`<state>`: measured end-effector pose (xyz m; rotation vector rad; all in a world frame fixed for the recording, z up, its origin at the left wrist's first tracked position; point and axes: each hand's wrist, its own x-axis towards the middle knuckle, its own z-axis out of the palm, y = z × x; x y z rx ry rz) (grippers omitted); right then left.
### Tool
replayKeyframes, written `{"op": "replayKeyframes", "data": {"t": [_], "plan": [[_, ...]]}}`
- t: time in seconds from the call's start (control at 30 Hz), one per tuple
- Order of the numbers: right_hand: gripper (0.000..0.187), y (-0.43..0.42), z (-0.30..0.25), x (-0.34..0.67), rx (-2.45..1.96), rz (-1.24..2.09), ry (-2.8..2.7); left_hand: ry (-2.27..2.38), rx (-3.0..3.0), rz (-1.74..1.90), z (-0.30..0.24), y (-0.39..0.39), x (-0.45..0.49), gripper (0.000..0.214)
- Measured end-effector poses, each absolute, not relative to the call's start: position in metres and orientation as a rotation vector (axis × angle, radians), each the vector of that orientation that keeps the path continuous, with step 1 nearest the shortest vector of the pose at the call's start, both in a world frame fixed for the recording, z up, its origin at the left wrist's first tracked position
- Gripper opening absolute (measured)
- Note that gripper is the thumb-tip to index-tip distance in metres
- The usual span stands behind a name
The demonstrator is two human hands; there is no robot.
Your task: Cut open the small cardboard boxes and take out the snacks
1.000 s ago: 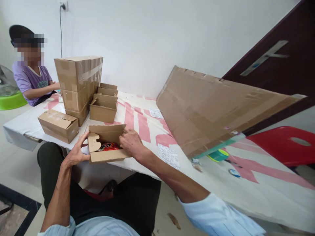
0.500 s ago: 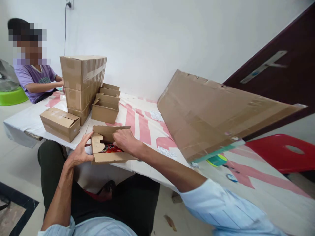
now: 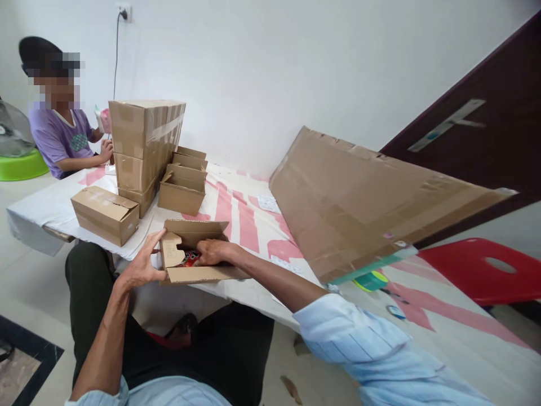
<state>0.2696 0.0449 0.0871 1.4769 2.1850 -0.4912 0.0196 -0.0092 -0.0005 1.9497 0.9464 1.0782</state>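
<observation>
The box [image 3: 207,274] is brown, its mostly hidden packet [image 3: 192,259] apparently red, and the cloth [image 3: 248,224] white with pink patches.

matt cardboard formed the open box [image 3: 205,274] at the left hand [image 3: 141,266], the packet [image 3: 191,259] beside the right hand [image 3: 214,251] looked glossy, wrinkled cloth [image 3: 249,225] covered the tabletop [image 3: 60,233] beyond both hands, shiny tape [image 3: 166,129] crossed stacked boxes [image 3: 130,132] beyond the left hand

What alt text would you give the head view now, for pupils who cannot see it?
A person's left hand holds the end of an open cardboard box at the edge of a cloth-covered table, while the right hand reaches inside, where a red packet shows. Taped, stacked boxes stand further left, beyond which is another person in purple.
</observation>
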Motion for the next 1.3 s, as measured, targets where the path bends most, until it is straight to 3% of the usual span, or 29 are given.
{"op": "replayKeyframes", "data": {"t": [0.13,0.3,0.6,0.87,1.07,1.3], "plan": [[0.036,0.048,0.073,0.272,1.498,-0.496,2.131,0.933,1.967,1.074,0.000,-0.009,0.023,0.115],[0.038,0.042,0.066,0.272,1.543,-0.414,2.178,0.939,1.979,1.066,0.001,-0.009,0.028,0.115],[0.030,0.023,0.086,0.293,1.492,-0.285,2.399,0.947,1.963,1.075,-0.004,-0.005,0.027,0.116],[0.034,0.011,0.121,0.325,1.626,-0.226,2.742,0.939,1.901,1.102,-0.005,0.007,0.028,0.117],[0.038,0.010,0.172,0.357,1.798,-0.656,2.999,0.960,1.922,1.058,0.002,0.018,0.024,0.117],[0.051,0.008,0.193,0.353,1.741,-1.224,2.962,0.807,1.787,1.311,0.070,0.021,0.019,0.085]]}}
